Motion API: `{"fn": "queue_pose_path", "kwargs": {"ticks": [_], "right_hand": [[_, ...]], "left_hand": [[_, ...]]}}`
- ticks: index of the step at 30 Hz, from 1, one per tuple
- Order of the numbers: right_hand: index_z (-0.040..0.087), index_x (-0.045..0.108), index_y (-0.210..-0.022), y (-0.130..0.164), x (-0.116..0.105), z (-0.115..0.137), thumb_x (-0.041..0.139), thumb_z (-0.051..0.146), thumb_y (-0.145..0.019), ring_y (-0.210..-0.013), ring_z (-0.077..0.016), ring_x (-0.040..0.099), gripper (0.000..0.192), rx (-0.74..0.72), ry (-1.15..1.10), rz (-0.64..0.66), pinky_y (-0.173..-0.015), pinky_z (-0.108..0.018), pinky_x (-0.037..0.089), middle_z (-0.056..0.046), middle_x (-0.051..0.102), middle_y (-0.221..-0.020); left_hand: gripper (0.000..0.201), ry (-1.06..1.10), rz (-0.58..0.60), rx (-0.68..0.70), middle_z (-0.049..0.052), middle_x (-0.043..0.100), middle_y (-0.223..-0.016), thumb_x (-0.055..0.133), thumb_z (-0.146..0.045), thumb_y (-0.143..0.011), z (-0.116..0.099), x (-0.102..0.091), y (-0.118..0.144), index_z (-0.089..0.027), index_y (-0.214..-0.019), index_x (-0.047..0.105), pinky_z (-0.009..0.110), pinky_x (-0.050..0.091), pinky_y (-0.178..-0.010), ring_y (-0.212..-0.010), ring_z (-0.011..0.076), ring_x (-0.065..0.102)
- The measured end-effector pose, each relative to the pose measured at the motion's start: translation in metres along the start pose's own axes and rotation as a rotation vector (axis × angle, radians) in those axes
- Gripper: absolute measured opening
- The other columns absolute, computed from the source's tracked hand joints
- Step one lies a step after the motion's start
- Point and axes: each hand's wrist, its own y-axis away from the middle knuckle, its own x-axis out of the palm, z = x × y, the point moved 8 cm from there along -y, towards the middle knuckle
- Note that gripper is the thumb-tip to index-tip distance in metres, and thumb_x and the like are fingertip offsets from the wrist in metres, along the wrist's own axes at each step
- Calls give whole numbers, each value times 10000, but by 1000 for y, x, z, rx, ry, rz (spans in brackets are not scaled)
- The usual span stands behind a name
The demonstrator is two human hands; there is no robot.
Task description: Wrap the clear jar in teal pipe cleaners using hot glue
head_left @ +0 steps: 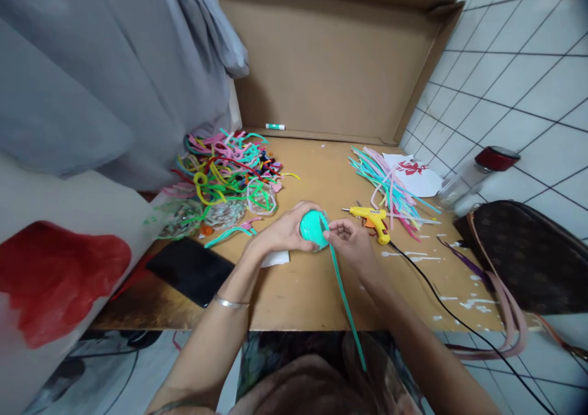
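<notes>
Trailing toward the lap, the teal pipe cleaner (pixel 345 298) runs up to the right hand (pixel 351 243), pinched between thumb and fingertips where it meets the coil. Left hand (pixel 287 228) is curled around the teal coil (pixel 312 228), steadying it just above the table (pixel 312 292), apparently so the strand stays taut. Yellow glue gun (pixel 373 220) lies just beside the right hand, within reach; black phone (pixel 190 269) sits to the left.

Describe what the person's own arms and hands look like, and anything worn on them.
Both forearms are bare, with no sleeves in view. The left hand has a thin silver bangle round its wrist. The right hand shows no bracelet, watch or glove. No rings can be made out on the fingers at this size.
</notes>
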Motion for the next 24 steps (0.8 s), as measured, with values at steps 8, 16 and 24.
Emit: {"fn": "queue_pose_path", "kwargs": {"ticks": [8,16,24], "right_hand": [[200,689,-916,17,9,7,503,383,-858,-635,-126,585,268,-189,257,242,-586,-232,463,5,638,-693],[103,617,-1141,-15,-63,29,443,271,-920,-1075,-335,570,327,-179,1107,-320,-909,-453,432,-208,640,-1114],[62,532,-1178,-35,-81,-10,522,484,-898,-1003,-353,611,506,35,1471,-294,-722,-379,446,-240,625,-1076]], "left_hand": [[697,-20,4,-41,75,526,-1267,753,-264,-591,3,-2,1,-207,-1232,487,415,452,-1029,-1177,282,542],[723,-29,19,-82,70,525,-1298,757,-260,-594,8,-2,0,-213,-1254,467,438,438,-1051,-1191,285,544],[728,0,-1,-60,79,546,-1300,808,-265,-568,7,-3,0,-208,-1232,516,431,432,-1048,-1210,290,540]]}}
